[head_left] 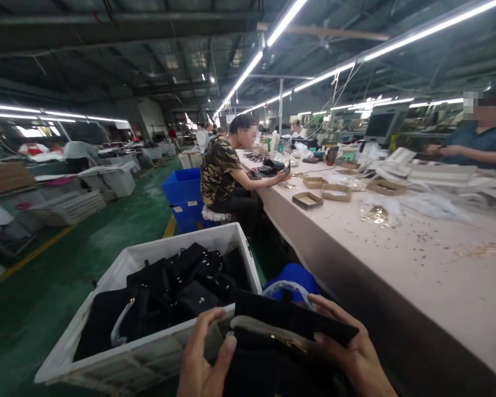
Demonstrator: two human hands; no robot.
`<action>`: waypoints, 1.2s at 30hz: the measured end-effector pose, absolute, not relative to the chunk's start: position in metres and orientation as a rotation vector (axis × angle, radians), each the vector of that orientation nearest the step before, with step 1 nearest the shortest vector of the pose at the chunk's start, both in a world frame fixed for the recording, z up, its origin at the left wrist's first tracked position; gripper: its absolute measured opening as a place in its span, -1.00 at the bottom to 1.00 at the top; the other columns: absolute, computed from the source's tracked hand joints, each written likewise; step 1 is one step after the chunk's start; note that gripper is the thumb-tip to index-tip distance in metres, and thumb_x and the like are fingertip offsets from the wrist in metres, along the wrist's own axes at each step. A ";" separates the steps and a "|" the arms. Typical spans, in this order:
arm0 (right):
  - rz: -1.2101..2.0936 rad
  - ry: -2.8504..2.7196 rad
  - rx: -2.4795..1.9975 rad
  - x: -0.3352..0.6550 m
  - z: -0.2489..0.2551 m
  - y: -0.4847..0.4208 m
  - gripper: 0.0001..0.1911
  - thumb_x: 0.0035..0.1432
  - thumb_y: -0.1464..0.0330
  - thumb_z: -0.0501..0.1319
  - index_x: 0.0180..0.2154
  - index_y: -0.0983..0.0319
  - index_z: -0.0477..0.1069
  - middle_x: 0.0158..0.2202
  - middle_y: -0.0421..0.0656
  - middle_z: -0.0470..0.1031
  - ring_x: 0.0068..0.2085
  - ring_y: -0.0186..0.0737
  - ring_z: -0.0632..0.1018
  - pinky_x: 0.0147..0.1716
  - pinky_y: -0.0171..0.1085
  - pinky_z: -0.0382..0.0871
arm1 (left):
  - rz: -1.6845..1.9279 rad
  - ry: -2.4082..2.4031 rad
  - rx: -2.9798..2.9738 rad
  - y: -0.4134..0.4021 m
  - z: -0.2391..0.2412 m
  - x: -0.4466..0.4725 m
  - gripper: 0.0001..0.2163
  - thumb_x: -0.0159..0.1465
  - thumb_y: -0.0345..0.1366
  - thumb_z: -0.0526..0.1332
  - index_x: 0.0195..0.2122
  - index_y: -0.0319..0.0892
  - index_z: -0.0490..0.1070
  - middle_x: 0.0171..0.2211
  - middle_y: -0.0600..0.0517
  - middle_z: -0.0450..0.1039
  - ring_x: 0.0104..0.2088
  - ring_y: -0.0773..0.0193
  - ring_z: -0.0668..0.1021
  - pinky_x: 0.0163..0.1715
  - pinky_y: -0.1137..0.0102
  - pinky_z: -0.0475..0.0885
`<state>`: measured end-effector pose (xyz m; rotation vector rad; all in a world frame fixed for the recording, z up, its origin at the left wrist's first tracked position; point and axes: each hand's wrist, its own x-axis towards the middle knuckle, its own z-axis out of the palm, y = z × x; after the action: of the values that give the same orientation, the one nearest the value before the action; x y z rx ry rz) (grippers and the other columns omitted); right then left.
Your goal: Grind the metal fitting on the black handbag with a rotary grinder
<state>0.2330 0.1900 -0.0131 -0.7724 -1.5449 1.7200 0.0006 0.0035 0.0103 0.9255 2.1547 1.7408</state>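
At the bottom of the view both my hands grip a black bag (289, 331) with a pale inner rim and gold fittings. My left hand (202, 358) pinches its left edge with thumb and fingers. My right hand (355, 353) wraps over its right side, fingers on the top flap. Just left of my hands stands a white plastic crate (149, 353) filled with several more black bags (177, 286).
A long beige worktable (397, 259) runs along the right, strewn with small gold parts, shallow cardboard trays (334, 192) and plastic bags. A seated person in a camouflage shirt (223, 176) works at it by a blue bin (184, 196). Another person (479, 143) sits opposite. Green floor lies left.
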 end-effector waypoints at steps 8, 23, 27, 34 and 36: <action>1.708 -1.522 -0.757 0.245 -0.010 0.180 -0.31 0.14 0.09 0.46 0.27 0.11 0.48 0.26 0.07 0.49 0.29 0.27 0.47 0.24 0.07 0.40 | 1.663 1.374 0.810 0.059 0.090 0.042 -0.43 0.31 0.19 0.29 0.05 -0.25 0.45 -0.48 -0.04 0.58 -0.60 0.26 0.56 -0.64 0.49 0.37; 1.646 -1.452 -0.893 0.254 -0.048 0.205 -0.35 0.14 0.08 0.44 0.22 0.13 0.52 0.19 0.05 0.55 0.17 0.25 0.56 0.19 0.05 0.41 | 1.487 1.260 0.838 0.144 0.041 0.061 -0.74 0.15 -0.30 0.48 -0.17 -0.30 0.63 -0.33 -0.18 0.69 -0.41 0.11 0.70 -0.38 0.36 0.59; 1.635 -1.403 -0.933 0.256 -0.054 0.210 -0.34 0.09 0.08 0.46 0.19 0.17 0.54 0.13 0.06 0.58 0.11 0.25 0.58 0.16 0.06 0.42 | 1.493 1.473 1.098 0.148 0.032 0.067 -0.89 0.29 -0.26 0.40 -0.30 -0.19 0.66 -0.38 -0.09 0.66 -0.41 0.13 0.68 -0.35 0.36 0.58; 1.629 -1.408 -0.971 0.258 -0.064 0.218 -0.37 0.14 0.11 0.44 0.21 0.14 0.52 0.13 0.01 0.58 0.14 0.23 0.55 0.22 0.08 0.34 | 1.679 1.833 1.241 0.124 0.051 0.029 -0.90 0.29 -0.20 0.39 -0.25 -0.08 0.67 -0.23 -0.03 0.65 -0.35 0.15 0.69 -0.36 0.41 0.58; 1.644 -1.418 -0.954 0.258 -0.065 0.218 -0.37 0.15 0.09 0.43 0.22 0.13 0.52 0.12 0.00 0.59 0.13 0.22 0.56 0.23 0.08 0.33 | 1.540 1.979 1.244 0.110 0.046 -0.002 -0.86 0.26 -0.17 0.40 -0.25 -0.10 0.67 -0.30 -0.02 0.65 -0.36 0.14 0.69 -0.31 0.41 0.60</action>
<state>0.2576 0.2182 -0.0648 -0.9537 -1.4183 1.6443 -0.0023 0.1104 0.0456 1.2439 1.9790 1.5404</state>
